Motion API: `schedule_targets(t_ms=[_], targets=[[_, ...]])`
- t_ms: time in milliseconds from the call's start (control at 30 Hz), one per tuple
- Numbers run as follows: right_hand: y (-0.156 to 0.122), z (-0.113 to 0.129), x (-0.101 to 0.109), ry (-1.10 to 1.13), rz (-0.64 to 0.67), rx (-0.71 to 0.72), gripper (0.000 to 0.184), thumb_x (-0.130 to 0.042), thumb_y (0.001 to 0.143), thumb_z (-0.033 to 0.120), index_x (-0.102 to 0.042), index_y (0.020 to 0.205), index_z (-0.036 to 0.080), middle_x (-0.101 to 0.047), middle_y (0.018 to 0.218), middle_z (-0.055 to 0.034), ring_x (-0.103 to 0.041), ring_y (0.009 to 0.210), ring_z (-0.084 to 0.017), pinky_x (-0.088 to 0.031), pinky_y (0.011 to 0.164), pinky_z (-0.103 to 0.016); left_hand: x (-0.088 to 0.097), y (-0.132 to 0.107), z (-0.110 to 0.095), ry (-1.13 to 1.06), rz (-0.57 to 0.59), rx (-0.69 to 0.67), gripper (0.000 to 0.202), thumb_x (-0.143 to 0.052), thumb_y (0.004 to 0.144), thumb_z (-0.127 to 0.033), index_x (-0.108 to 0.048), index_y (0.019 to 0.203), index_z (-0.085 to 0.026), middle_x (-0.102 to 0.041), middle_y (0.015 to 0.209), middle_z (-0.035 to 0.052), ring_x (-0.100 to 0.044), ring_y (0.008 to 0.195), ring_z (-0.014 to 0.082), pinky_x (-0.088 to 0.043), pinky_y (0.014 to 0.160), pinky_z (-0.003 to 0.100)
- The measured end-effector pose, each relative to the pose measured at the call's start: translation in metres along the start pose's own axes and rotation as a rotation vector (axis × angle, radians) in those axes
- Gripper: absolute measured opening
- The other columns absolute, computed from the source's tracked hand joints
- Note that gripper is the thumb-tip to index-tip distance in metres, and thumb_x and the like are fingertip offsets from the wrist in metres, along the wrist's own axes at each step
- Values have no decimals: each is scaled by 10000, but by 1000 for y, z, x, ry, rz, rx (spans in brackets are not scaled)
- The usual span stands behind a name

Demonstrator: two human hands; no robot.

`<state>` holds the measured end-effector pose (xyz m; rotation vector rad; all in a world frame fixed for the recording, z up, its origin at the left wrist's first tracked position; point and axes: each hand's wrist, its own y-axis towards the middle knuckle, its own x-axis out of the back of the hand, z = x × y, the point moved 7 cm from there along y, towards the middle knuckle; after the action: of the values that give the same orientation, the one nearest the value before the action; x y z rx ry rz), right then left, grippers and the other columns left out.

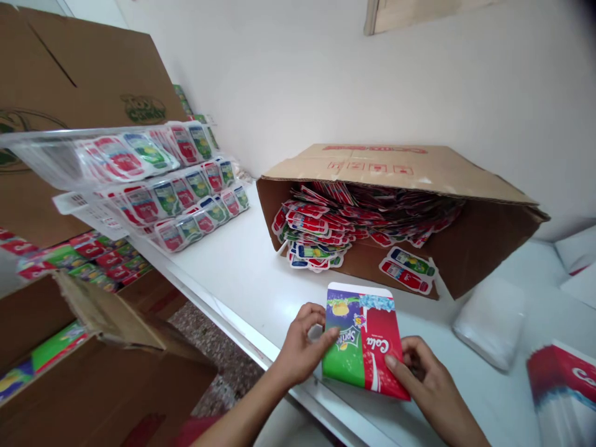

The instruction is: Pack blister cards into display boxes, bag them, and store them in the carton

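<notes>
A flat-looking printed carton (361, 347), red on one half and blue-green on the other with "Cola" and "Sprite" lettering, is held between my two hands over the table's front edge. My left hand (305, 347) grips its left side, thumb on the printed face and fingers curled at the edge. On the lower right corner, my right hand (423, 379) presses its thumb to the face, with the other fingers bent beside and behind. The carton's white top flap points away from me. Beyond it, bottle-shaped packets (321, 233) spill from a cardboard box (372, 164) lying on its side.
Clear plastic trays of packets (186, 192) are stacked at the left. More printed cartons (565, 385) stand at the far right, near a white plastic-wrapped bundle (491, 320). An open cardboard box (107, 372) sits below the table (223, 261) at left.
</notes>
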<state>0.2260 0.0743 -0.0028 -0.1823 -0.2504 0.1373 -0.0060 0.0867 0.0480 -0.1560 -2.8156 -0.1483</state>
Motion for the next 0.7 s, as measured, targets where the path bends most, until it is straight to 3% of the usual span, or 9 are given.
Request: schedule_targets(t_ms=[67, 167, 233, 300, 367, 433, 567, 700], targets=[[-2, -6, -4, 105, -47, -54, 501, -575, 802, 598, -458, 1166, 274, -565, 804, -4, -603, 768, -210, -528, 652, -295, -8, 8, 19, -153, -118, 48, 308, -655, 789, -357, -541, 1038, -214, -516, 1218, 92, -495, 1182, 259, -410, 1009, 407], [-5, -1, 0, -43, -72, -31, 716, -482, 855, 586, -204, 1459, 317, -594, 919, -33, -633, 792, -231, -550, 674, -353, -32, 21, 38, -507, -3, 137, 587, -646, 720, -298, -393, 1245, -227, -512, 1276, 96, -543, 1143, 265, -465, 927, 397], [-4, 14, 7, -360, -102, 114, 689, -483, 865, 526, -235, 1482, 342, -577, 1177, -99, -620, 996, -292, -532, 814, -446, -43, 25, 43, -628, 58, 195, 528, -588, 746, -280, -382, 1228, -220, -581, 1147, 70, -621, 960, 228, -502, 817, 364], [-2, 35, 6, -681, -108, 354, 647, -516, 855, 421, -319, 1465, 336, -401, 1453, -122, -457, 1265, -365, -415, 994, -553, -45, 26, 45, -628, 33, 233, 401, -555, 800, -297, -394, 1159, -221, -603, 1029, 34, -627, 812, 183, -505, 747, 332], [2, 53, -3, -874, -29, 576, 656, -502, 859, 315, -297, 1482, 324, -196, 1582, -84, -270, 1402, -367, -293, 1089, -592, -46, 25, 46, -588, -2, 245, 322, -533, 847, -340, -397, 1114, -223, -596, 982, 15, -606, 762, 161, -500, 733, 319], [13, 64, -14, -962, 92, 675, 662, -459, 891, 273, -231, 1512, 291, -113, 1606, -68, -196, 1442, -321, -248, 1131, -562, -46, 22, 47, -543, -19, 234, 295, -521, 868, -356, -406, 1102, -218, -584, 981, 15, -589, 782, 159, -493, 743, 313], [43, 76, -32, -1000, 263, 629, 575, -399, 959, 394, -292, 1498, 229, -294, 1554, -95, -284, 1417, -280, -245, 1149, -519, -47, 19, 49, -546, -38, 207, 274, -508, 877, -310, -414, 1112, -204, -561, 990, 21, -560, 825, 162, -475, 742, 301], [56, 82, -39, -935, 300, 620, 483, -402, 965, 420, -455, 1401, 220, -547, 1369, -109, -485, 1257, -264, -373, 1063, -481, -48, 18, 48, -654, -68, 183, 291, -534, 863, -313, -416, 1106, -203, -543, 1006, 22, -544, 869, 169, -465, 783, 309]])
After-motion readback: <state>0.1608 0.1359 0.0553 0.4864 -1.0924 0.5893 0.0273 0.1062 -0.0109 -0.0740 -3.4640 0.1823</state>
